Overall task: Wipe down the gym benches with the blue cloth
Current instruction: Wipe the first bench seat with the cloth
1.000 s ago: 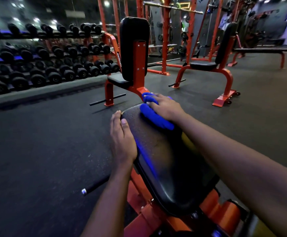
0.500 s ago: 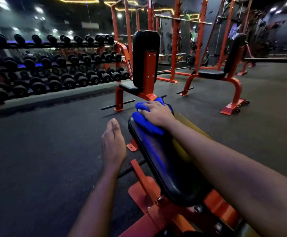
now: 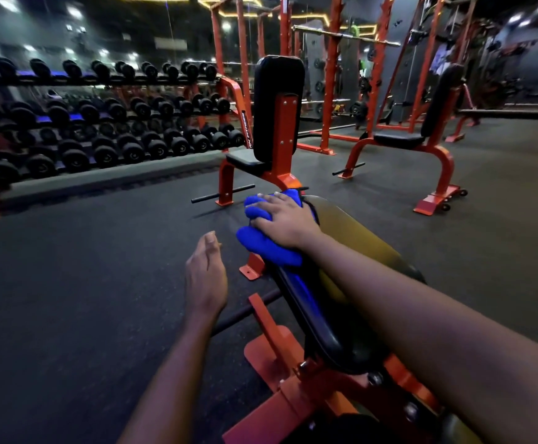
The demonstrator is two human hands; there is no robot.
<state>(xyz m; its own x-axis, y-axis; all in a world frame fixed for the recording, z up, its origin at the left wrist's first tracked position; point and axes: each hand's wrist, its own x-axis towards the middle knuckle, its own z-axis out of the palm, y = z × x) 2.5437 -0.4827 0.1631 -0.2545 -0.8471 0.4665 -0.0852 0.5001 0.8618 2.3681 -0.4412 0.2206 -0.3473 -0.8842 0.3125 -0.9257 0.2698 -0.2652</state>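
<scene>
A black padded bench (image 3: 322, 318) on an orange frame runs from the bottom right toward the centre. My right hand (image 3: 285, 219) presses the bunched blue cloth (image 3: 263, 243) onto the pad's far end, fingers spread over it. My left hand (image 3: 205, 277) hovers in the air left of the pad, empty, fingers loosely together, not touching the bench. Two more black-and-orange seated benches stand beyond: one straight ahead (image 3: 275, 113) and one at the right (image 3: 434, 123).
A long dumbbell rack (image 3: 101, 129) lines the left wall behind a raised kerb. Orange squat racks (image 3: 331, 75) and a flat bench (image 3: 511, 115) stand at the back right. Dark rubber floor (image 3: 69, 283) spreads to my left. A black bar (image 3: 223, 193) sticks out from the bench ahead.
My left hand has come off the pad's left edge and now hangs beside it. My right hand and the cloth stay at the pad's far end. The view has tilted up and right.
</scene>
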